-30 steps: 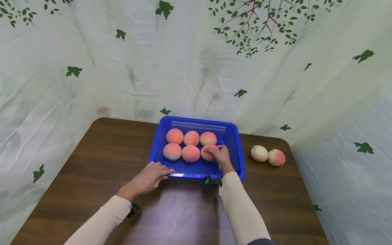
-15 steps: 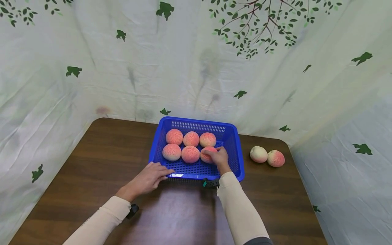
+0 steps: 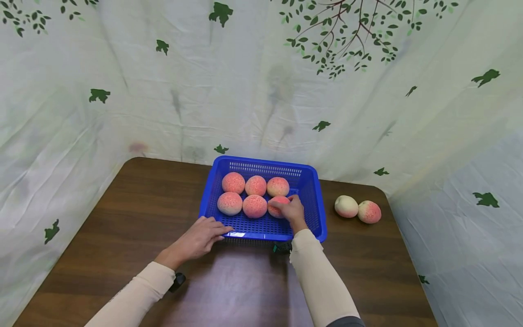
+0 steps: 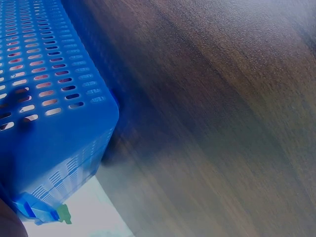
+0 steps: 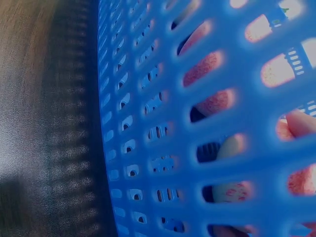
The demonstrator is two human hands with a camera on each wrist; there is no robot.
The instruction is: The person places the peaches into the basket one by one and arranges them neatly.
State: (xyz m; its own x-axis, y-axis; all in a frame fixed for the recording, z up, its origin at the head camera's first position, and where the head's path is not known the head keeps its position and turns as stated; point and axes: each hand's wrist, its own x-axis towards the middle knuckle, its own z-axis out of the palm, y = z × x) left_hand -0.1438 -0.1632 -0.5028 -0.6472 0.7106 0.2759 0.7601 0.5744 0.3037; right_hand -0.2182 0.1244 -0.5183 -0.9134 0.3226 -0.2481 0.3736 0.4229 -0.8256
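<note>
A blue perforated plastic basket [image 3: 318, 200] stands on the brown table and holds several pink and cream peaches in two rows. My right hand [image 3: 293, 212] reaches over the near rim and grips the rightmost peach [image 3: 276, 210] of the front row, which it partly covers. Beside that one lies another peach [image 3: 254, 206]. On the basket's near left corner my left hand [image 3: 200, 236] rests with its fingers laid over the rim. In the right wrist view, part of a finger [image 5: 301, 123] and reddish peach skin show through the basket's slots.
Two more peaches [image 3: 346, 206] lie side by side on the wooden table [image 3: 163, 200], right of the basket. A pale leaf-printed cloth [image 3: 245, 91] hangs behind the table and along its sides. The basket's outer wall [image 4: 59, 133] fills the left of the left wrist view.
My right hand has shifted slightly toward me and to the left, its grip still on the same peach. The left hand, the basket and the other peaches stay put.
</note>
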